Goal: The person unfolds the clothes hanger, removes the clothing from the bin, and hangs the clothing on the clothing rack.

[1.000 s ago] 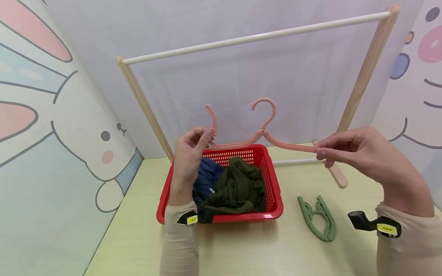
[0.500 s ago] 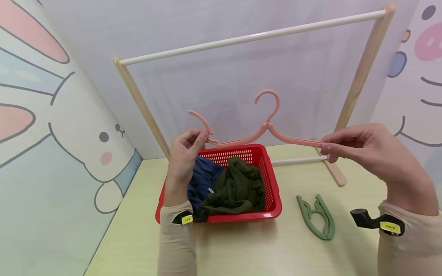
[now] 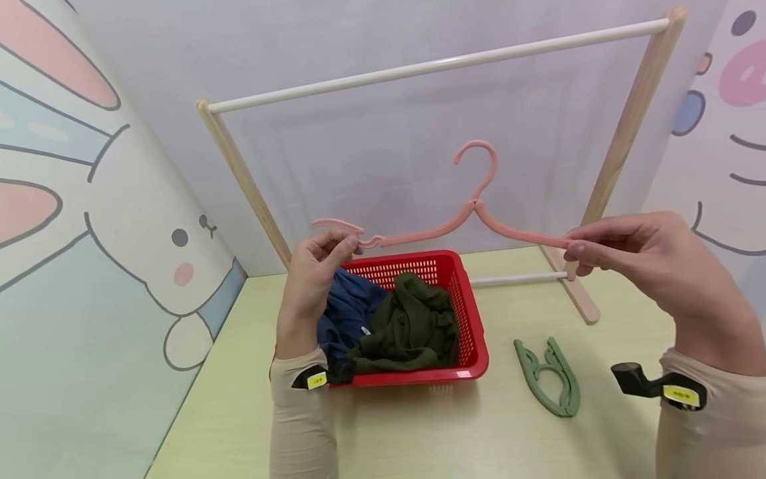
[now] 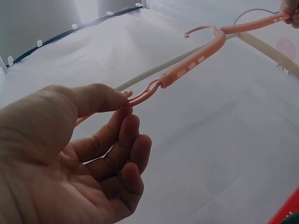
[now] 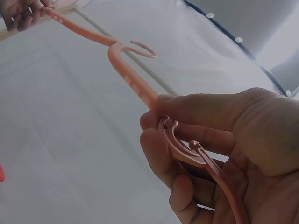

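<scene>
A pink folding clothes hanger [image 3: 427, 233] is held up between both hands, its hook pointing upward. My left hand [image 3: 311, 279] pinches the jointed piece at its left end with thumb and index finger; a thin tip sticks out leftward above that hand. At the other end, my right hand [image 3: 652, 266] grips the right arm. In the right wrist view, a curved folded end piece [image 5: 184, 156] lies across the fingers of that hand. Below the hanger, a red basket [image 3: 475, 313] contains a dark green garment [image 3: 413, 326] and a blue garment [image 3: 353, 309].
Behind the hands stands a rack with a white top bar [image 3: 443, 64] and wooden posts [image 3: 634, 120]. A folded green hanger [image 3: 571, 389] lies on the table [image 3: 467, 439], right of the basket. Printed wall panels flank both sides.
The hanger has risen and shifted right, its arms angled the same way. The end piece at my left hand has swung from upright to nearly flat, pointing left. My hands have moved slightly apart.
</scene>
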The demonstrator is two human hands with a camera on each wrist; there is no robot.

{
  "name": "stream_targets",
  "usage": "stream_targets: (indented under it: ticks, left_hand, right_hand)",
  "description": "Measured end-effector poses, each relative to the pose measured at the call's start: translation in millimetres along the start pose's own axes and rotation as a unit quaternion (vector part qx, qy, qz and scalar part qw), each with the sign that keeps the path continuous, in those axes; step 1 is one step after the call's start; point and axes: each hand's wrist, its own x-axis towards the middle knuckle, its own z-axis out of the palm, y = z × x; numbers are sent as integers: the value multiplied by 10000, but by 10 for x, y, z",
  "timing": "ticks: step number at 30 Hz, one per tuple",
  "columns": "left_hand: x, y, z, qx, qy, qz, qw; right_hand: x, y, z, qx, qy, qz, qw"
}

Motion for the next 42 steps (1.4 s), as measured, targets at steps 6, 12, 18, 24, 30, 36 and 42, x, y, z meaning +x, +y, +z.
stream_targets:
  ticks: [6, 12, 18, 24, 30, 36, 42]
  left_hand:
    - [-21, -12, -45, -46, -190, -19, 9998]
    - [-52, -10, -99, 70, -386, -186, 9991]
    - [-60, -2, -107, 155, -502, -426, 9977]
    - [-55, -3, -81, 732, -758, -694, 9920]
    - [-44, -29, -70, 1063, -955, -642, 9877]
    - [-45, -14, -90, 1237, -926, -698, 9855]
    - [-42, -16, -76, 1420, -863, -748, 9833]
  right_hand:
    - [-3, 14, -20, 43, 41, 18, 10000]
    - [-21, -3, -48, 24, 20, 124, 9999]
    - [-14, 4, -48, 180, 40, 143, 9997]
    - [-30, -22, -55, 211, 75, 26, 9997]
    - [-25, -29, -47, 215, 106, 100, 9997]
    - [-16, -22, -31, 85, -13, 203, 9998]
    - [0, -31, -3, 66, -89, 174, 9998]
